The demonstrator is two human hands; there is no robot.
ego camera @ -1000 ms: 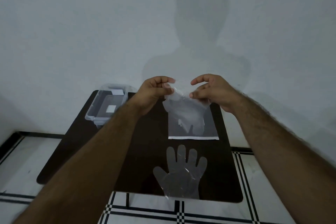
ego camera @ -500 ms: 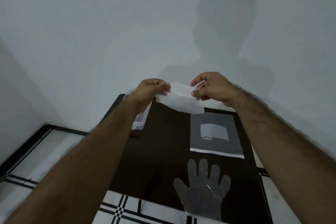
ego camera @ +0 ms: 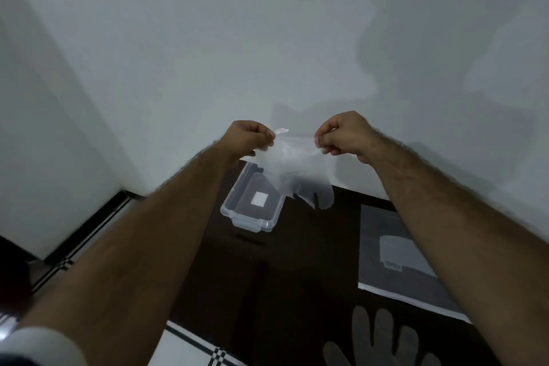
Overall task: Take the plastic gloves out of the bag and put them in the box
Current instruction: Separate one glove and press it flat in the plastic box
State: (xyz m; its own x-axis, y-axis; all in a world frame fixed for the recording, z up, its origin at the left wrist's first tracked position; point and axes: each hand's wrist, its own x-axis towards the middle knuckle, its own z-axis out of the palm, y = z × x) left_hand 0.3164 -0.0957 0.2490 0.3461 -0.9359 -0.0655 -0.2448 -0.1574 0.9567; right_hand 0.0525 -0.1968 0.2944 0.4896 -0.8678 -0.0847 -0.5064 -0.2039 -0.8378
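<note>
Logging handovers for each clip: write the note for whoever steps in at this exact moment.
Left hand: pinching one upper corner of a clear plastic glove.
Right hand: pinching the other upper corner; the glove hangs spread between both hands, above the far edge of the table, beside the box.
Box: open, clear, at the table's far left; no glove seen inside.
Bag: lying flat on the right side of the table.
Second glove: flat on the near edge of the table.
Done: two gloves are out of the bag.
Left: lower the held glove into the box, then the second one.
</note>
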